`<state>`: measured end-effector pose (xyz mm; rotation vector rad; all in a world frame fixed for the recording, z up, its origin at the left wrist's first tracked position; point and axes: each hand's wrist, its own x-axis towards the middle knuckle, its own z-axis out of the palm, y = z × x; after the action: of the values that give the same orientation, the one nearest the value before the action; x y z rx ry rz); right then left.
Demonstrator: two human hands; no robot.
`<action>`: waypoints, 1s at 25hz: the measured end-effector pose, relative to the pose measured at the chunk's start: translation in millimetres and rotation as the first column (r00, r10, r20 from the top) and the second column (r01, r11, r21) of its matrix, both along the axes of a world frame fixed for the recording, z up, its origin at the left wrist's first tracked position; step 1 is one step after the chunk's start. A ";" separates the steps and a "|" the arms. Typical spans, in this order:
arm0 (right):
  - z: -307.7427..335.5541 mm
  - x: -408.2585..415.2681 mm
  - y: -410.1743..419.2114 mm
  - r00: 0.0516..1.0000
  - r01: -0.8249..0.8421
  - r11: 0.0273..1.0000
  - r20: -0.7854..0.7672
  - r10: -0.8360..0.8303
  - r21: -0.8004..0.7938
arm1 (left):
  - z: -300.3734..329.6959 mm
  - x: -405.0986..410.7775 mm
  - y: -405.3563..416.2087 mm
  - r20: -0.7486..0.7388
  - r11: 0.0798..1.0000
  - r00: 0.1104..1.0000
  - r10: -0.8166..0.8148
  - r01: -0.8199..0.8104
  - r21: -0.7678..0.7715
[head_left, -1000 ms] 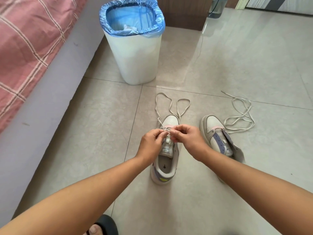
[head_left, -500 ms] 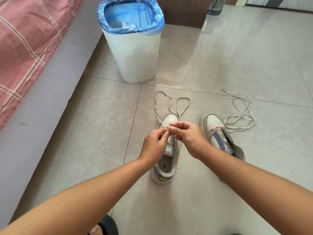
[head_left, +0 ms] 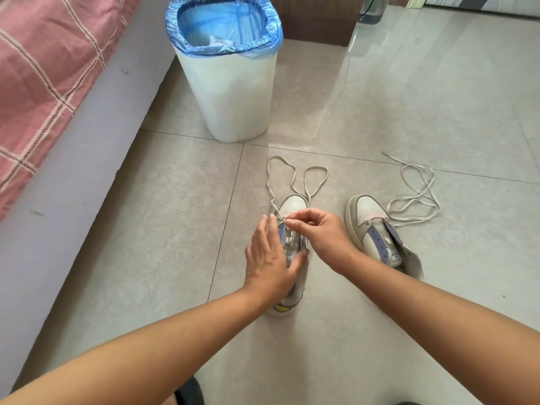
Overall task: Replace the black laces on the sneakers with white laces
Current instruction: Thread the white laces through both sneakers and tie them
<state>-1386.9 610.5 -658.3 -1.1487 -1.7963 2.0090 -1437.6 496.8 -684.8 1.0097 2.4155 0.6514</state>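
While my left hand (head_left: 270, 255) rests flat, fingers straight, on the near sneaker (head_left: 289, 255), my right hand (head_left: 317, 232) pinches its flat woven white lace (head_left: 295, 178). The lace's soft loops sprawl over glossy floor tiles (head_left: 175, 229).

The floor (head_left: 409, 97) far right is open. A trash bin (head_left: 233, 97) stands far left, a bed (head_left: 73, 141) blocks the left, and a loose lace (head_left: 415, 200) lies right of the second sneaker (head_left: 371, 229).
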 end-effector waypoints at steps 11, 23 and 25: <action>68.6 58.9 -94.3 0.830 0.001 0.309 -0.173 0.530 0.951 | 3.4 -11.6 -6.9 0.342 0.960 0.934 -0.105 0.185 -0.211; 59.4 41.4 -31.4 0.949 0.312 0.756 0.226 -0.219 -0.575 | 87.2 -22.9 -37.8 -0.381 0.630 0.767 -0.516 0.641 0.438; 52.7 27.1 -29.2 0.974 0.173 0.634 0.225 0.001 -0.754 | 90.8 -3.1 -48.0 -0.428 0.497 0.667 -0.610 0.743 0.449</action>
<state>-1359.7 581.3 -605.6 -1.6609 -0.8396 2.7774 -1440.7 448.8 -594.0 2.2528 1.6687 1.0426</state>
